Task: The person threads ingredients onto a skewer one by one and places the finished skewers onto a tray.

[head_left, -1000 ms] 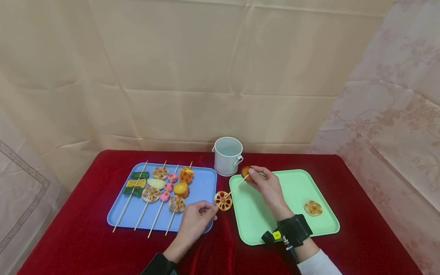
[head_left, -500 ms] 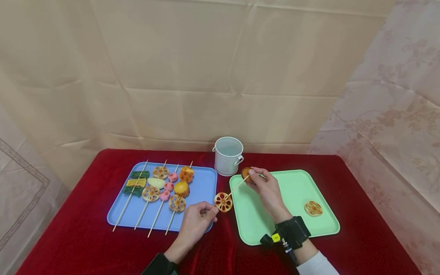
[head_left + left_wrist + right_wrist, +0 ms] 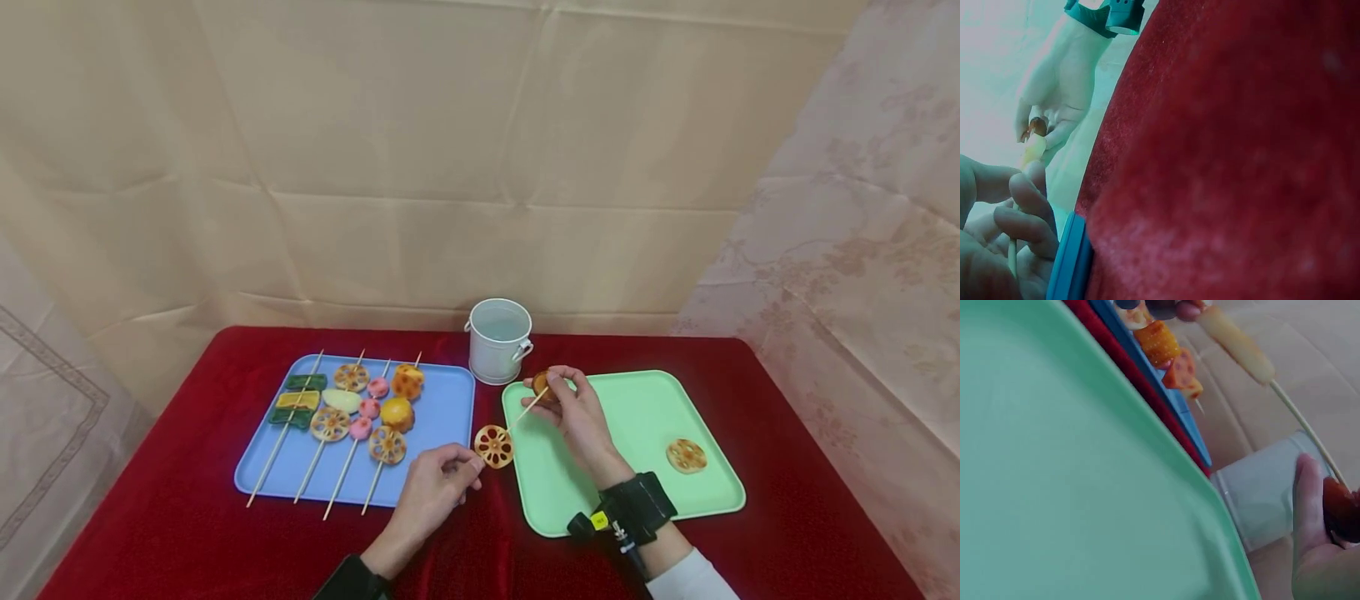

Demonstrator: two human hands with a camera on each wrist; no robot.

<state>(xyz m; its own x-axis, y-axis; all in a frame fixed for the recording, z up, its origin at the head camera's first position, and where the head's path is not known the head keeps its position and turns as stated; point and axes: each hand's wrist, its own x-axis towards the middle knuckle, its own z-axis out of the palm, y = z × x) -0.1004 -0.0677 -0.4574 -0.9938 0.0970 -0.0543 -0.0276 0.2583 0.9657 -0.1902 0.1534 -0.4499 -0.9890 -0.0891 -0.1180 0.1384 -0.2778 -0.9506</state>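
Observation:
My left hand (image 3: pixel 431 492) pinches a thin wooden skewer (image 3: pixel 529 408) just below a lotus root slice (image 3: pixel 493 447) threaded on it. The lower end of the skewer (image 3: pixel 1012 259) runs under my curled left fingers in the left wrist view. At the skewer's far end, my right hand (image 3: pixel 583 423) holds a glossy brown round food piece (image 3: pixel 541 384) between thumb and fingers. In the right wrist view the lotus slice (image 3: pixel 1235 344) appears edge-on, and the brown piece (image 3: pixel 1339 506) meets the stick; whether the tip has pierced it is hidden.
On the left, a blue tray (image 3: pixel 442 400) carries several finished-looking skewers with lotus, pink balls, corn and green pieces. A green tray (image 3: pixel 630 392) on the right bears one lotus slice (image 3: pixel 686 456). Behind, between them, stands a white metal bucket (image 3: pixel 498 342). Red cloth (image 3: pixel 480 567) covers the table.
Both hands have shifted slightly to the right with the skewer, lotus slice and brown piece. Their grips look the same.

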